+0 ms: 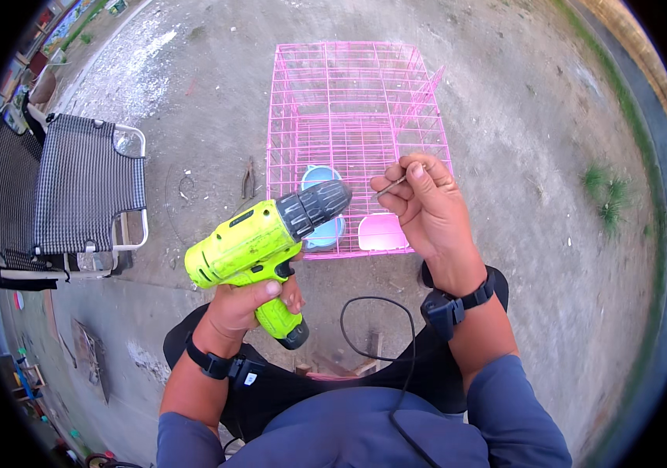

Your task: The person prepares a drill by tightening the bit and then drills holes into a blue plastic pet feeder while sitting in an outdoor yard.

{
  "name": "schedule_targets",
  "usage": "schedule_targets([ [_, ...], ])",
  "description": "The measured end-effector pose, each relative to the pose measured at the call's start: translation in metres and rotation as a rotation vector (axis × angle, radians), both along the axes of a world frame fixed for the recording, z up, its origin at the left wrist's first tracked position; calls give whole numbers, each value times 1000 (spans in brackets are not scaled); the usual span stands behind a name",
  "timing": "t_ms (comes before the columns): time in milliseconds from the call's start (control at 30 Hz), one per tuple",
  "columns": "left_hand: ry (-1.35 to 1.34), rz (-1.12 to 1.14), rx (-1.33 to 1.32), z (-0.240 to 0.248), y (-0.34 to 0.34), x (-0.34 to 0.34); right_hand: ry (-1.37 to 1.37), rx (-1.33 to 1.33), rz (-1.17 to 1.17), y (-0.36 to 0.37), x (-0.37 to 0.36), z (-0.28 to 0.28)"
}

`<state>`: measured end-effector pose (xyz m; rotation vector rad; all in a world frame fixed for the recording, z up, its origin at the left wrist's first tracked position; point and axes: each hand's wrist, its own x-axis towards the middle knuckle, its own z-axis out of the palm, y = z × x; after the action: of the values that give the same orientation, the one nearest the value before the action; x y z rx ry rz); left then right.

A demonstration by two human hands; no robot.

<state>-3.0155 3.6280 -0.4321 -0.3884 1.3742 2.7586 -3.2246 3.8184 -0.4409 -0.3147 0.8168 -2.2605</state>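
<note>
My left hand (249,304) is wrapped round the handle of a lime-green cordless drill (244,248). The drill's dark chuck (319,209) points up and to the right; no bit shows in it. Just right of the chuck, my right hand (427,195) pinches a thin drill bit (392,186) between thumb and fingers, its free end toward the chuck but apart from it. Beneath both hands on the ground stands a pink wire cage (329,93). Through its bars I see a light-blue bowl (322,176), a second blue bowl (324,234) and a pink tray (384,232).
Pliers (249,179) lie on the ground left of the cage, with loose wire (185,186) near them. A folding chair or cot with checked fabric (84,183) stands at the left. A black cable (411,335) loops over my lap. Grass tufts (606,195) grow at the right.
</note>
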Motion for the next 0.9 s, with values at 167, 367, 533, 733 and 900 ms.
schedule_targets([
  [167,-85,-16,92,-19,6,3,-42,-14,-53,-3,13,-9],
  [367,-151,-33,211,-25,11,8,-78,-44,12,-9,16,-13],
  [533,-162,-36,287,-24,14,8,-114,-66,13,-10,18,-16],
  [733,-128,-49,336,-28,16,7,-136,-69,13,-9,17,-18],
  [900,-128,-52,347,-29,17,5,-131,-48,-10,-11,18,-19],
])
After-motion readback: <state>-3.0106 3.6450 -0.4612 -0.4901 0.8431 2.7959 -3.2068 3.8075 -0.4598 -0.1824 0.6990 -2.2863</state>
